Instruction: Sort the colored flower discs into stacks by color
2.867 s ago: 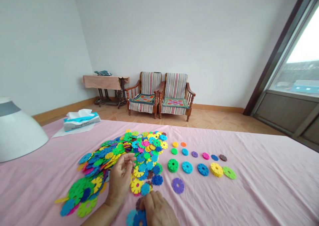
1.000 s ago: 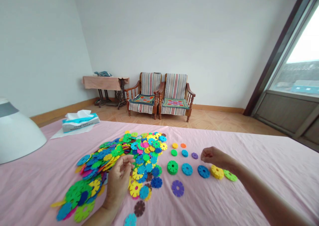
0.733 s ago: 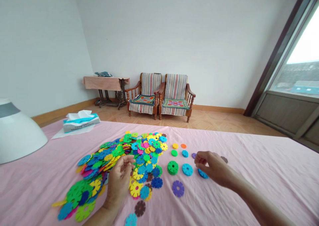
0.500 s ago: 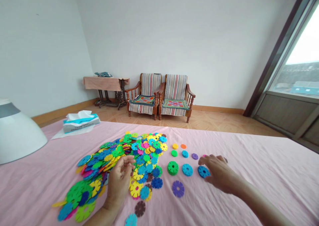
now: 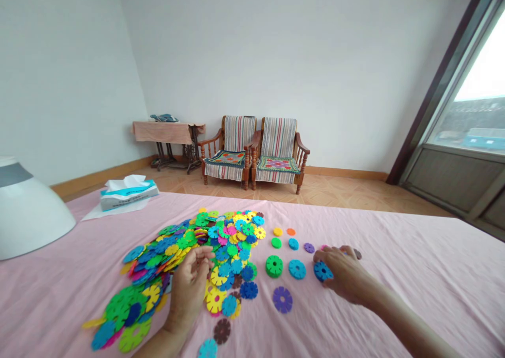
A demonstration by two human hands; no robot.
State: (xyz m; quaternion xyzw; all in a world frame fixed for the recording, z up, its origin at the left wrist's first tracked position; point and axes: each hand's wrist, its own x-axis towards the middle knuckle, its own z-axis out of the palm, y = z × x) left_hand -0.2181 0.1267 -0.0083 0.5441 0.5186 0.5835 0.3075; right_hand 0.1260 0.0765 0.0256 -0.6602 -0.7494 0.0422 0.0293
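Observation:
A big heap of coloured plastic snowflake discs (image 5: 185, 253) lies on the pink cloth (image 5: 414, 279). My left hand (image 5: 189, 287) rests at the heap's near edge, fingers curled and pinched on something I cannot make out. To the right, sorted discs stand in rows: a green stack (image 5: 273, 266), a light blue disc (image 5: 296, 269), a purple disc (image 5: 282, 299). My right hand (image 5: 345, 274) lies over the blue disc (image 5: 322, 271), fingertips on it, and hides the yellow and lime stacks behind it.
A white dome-shaped object (image 5: 27, 213) stands at the left edge. A tissue pack (image 5: 127, 191) lies at the far left of the cloth. Two wooden armchairs (image 5: 254, 153) and a small table stand by the far wall. A window is on the right.
My right hand left the near brown disc, reached out to the sorted row, then came down onto the blue disc. My left hand has barely moved.

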